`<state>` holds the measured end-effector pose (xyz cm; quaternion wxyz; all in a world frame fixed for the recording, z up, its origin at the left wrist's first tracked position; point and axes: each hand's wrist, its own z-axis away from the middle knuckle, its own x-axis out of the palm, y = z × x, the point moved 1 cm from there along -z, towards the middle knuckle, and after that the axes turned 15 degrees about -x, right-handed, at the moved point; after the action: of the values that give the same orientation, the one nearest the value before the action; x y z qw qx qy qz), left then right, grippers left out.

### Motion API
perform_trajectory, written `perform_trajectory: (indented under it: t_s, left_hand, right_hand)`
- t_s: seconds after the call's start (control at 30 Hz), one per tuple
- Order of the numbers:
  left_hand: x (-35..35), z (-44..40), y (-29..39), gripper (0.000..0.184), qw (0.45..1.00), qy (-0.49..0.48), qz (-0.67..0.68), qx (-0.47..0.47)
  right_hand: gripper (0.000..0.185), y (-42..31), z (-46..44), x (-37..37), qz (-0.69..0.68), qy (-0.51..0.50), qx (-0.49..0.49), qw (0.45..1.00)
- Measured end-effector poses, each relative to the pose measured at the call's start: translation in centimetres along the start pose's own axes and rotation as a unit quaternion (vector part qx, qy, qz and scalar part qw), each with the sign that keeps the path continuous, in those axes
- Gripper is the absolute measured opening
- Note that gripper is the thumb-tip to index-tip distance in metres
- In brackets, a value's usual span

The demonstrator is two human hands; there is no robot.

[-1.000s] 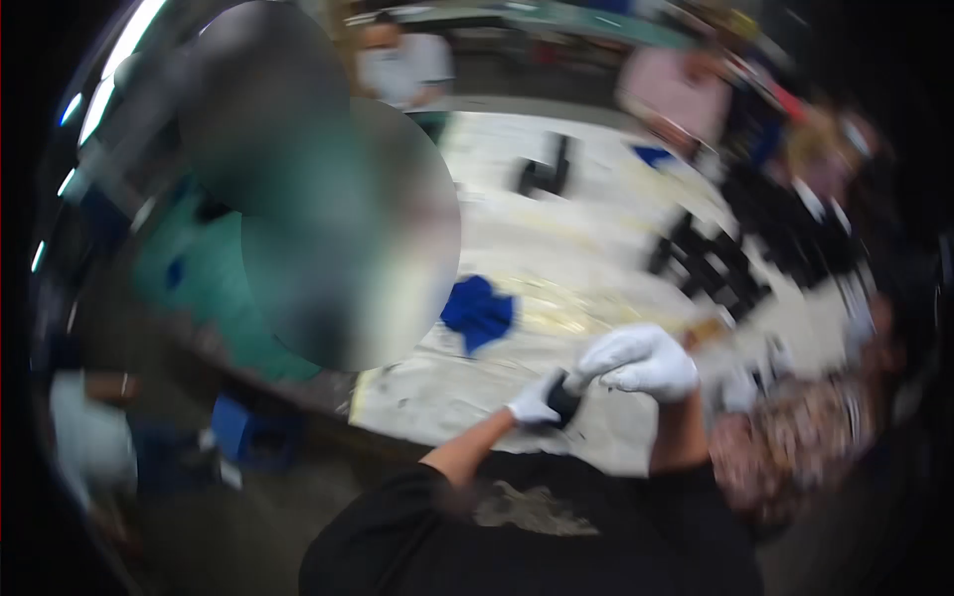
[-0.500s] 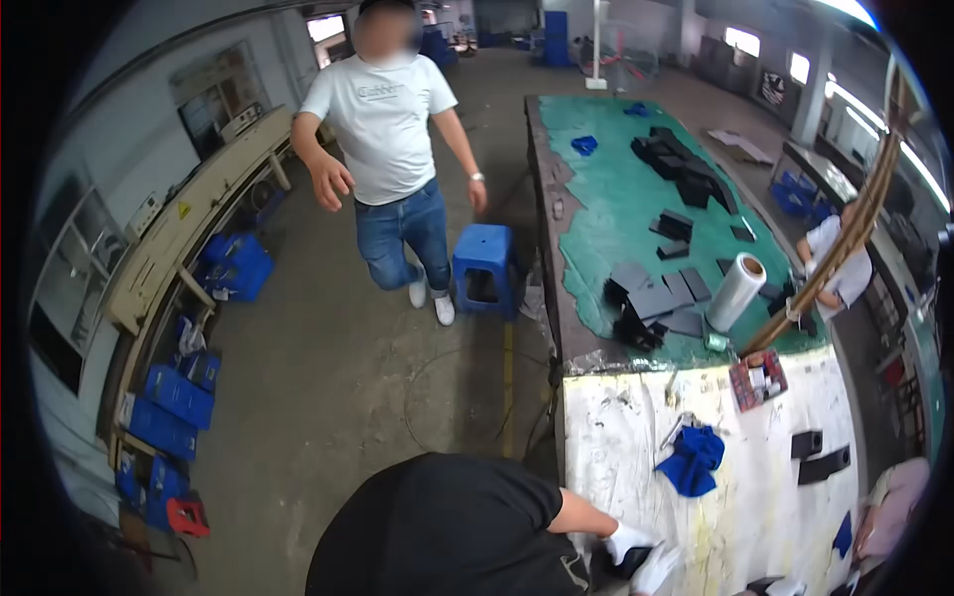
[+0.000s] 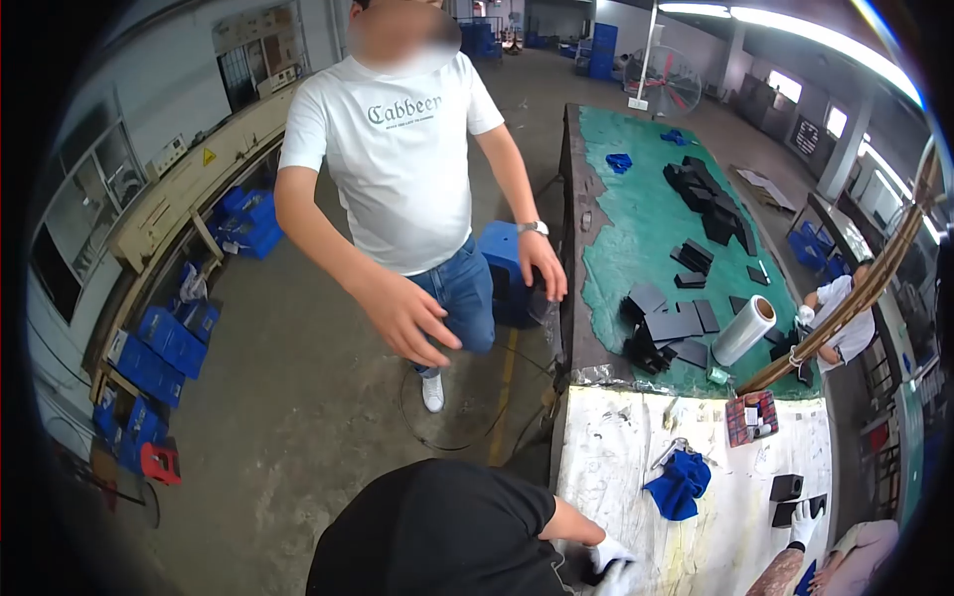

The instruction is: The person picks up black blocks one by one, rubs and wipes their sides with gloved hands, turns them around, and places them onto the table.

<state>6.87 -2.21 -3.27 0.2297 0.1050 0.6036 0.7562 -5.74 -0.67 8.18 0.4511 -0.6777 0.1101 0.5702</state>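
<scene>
My left hand [image 3: 609, 551], in a white glove, reaches over the near edge of the white-covered table [image 3: 606, 447]. Its fingers close on a small black piece [image 3: 590, 572], whose shape is mostly hidden. My right hand [image 3: 618, 578], also gloved in white, is beside it at the bottom edge, blurred and largely cut off. Farther up the table lies a crumpled blue cloth [image 3: 682, 485]. Across from me, a co-worker's gloved hand [image 3: 806, 521] touches a black block [image 3: 786, 511], with another black box [image 3: 786, 487] close by.
A person in a white T-shirt [image 3: 402, 159] stands in the aisle near a blue stool [image 3: 500, 248]. The green tabletop [image 3: 616, 228] carries black pieces [image 3: 676, 323] and a film roll [image 3: 743, 330]. A checkered tray [image 3: 751, 418] and bundled poles [image 3: 845, 308] stand at the right.
The person in the white T-shirt has walked closer. A co-worker's gloved hand has come onto the black block at the right. My hands have shifted slightly left and lower in view.
</scene>
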Motion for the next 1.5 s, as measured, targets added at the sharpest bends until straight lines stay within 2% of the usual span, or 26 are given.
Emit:
perform_trajectory:
  t_s: [0.4,0.43,0.47,0.67,0.83,0.87,0.93,0.97,1.0,1.03,1.1,1.17,1.2,1.27,1.33,1.37,1.4,1.47,1.5]
  left_hand:
    - [-5.0,4.8,2.6,0.098,1.0,-0.003,-0.014,-0.007]
    - [-4.7,3.4,0.7,0.097,1.0,-0.006,-0.018,-0.011]
    - [-5.0,4.2,2.4,0.096,1.0,-0.016,-0.017,-0.012]
    - [-5.4,1.7,1.5,0.092,0.999,-0.027,-0.035,-0.014]
    - [-6.3,1.0,1.9,0.088,0.998,-0.019,-0.052,0.003]
    - [-6.4,1.0,2.0,0.088,0.998,-0.014,-0.06,0.004]
    - [-5.9,0.9,1.7,0.086,0.997,-0.005,-0.071,0.006]
    - [-4.4,0.9,1.2,0.085,0.997,-0.007,-0.078,0.008]
    - [-2.3,0.8,0.8,0.085,0.996,-0.009,-0.088,0.007]
    - [-1.5,0.3,0.4,0.084,0.995,-0.007,-0.099,0.003]
    - [-0.8,0.9,0.1,0.083,0.993,0.003,-0.119,-0.008]
    - [-2.2,2.1,1.1,0.081,0.991,0.016,-0.131,-0.015]
    - [-3.1,3.2,2.1,0.075,0.993,0.024,-0.115,-0.001]
    - [-5.3,5.4,4.0,0.064,0.995,0.04,-0.083,0.027]
    - [-4.2,5.5,4.8,0.047,0.983,0.087,-0.162,0.003]
    - [-4.7,7.8,11.5,0.031,0.852,0.042,-0.508,0.119]
    - [-5.3,10.6,19.4,0.018,0.611,0.063,-0.728,0.304]
    - [-0.2,11.9,21.3,0.01,0.515,0.117,-0.73,0.434]
    - [0.4,11.9,21.8,0.007,0.561,0.041,-0.699,0.443]
  right_hand:
    - [0.063,-2.0,-1.5,0.1,0.05,-0.001,0.02,0.999]
    - [0.063,-1.8,-1.7,-0.1,0.054,0.0,0.022,0.998]
    - [0.064,-1.6,-1.9,-0.4,0.057,0.002,0.025,0.998]
    - [0.069,-3.2,-2.0,-0.7,0.094,-0.01,0.027,0.995]
    - [0.073,-6.2,-2.2,-1.6,0.179,-0.038,-0.024,0.983]
    - [0.074,-5.9,-2.4,-2.0,0.179,-0.029,-0.013,0.983]
    - [0.076,0.0,-2.3,-0.1,0.124,0.055,0.059,0.989]
    - [0.076,-1.4,-0.5,-1.3,0.076,0.068,0.096,0.99]
    - [0.074,-3.0,0.8,-1.5,0.085,0.02,0.078,0.993]
    - [0.073,-5.1,1.9,-1.8,0.066,0.058,-0.023,0.996]
    - [0.07,-5.8,1.1,0.6,0.174,0.058,-0.125,0.975]
    - [0.073,-5.5,-2.1,0.1,0.119,0.007,-0.072,0.99]
    - [0.072,-3.8,-2.6,0.4,0.161,0.077,-0.085,0.98]
    - [0.072,-1.9,-1.7,-0.9,0.163,0.089,-0.004,0.983]
    - [0.076,-4.8,1.6,-3.6,0.125,-0.013,0.025,0.992]
    - [0.077,-5.2,2.6,-2.3,0.094,-0.003,-0.025,0.995]
    - [0.076,-4.3,3.8,0.7,0.097,0.017,-0.08,0.992]
    - [0.071,-1.9,3.3,0.0,0.056,-0.054,-0.01,0.997]
    - [0.069,-0.3,2.3,-1.2,0.034,-0.092,0.029,0.995]
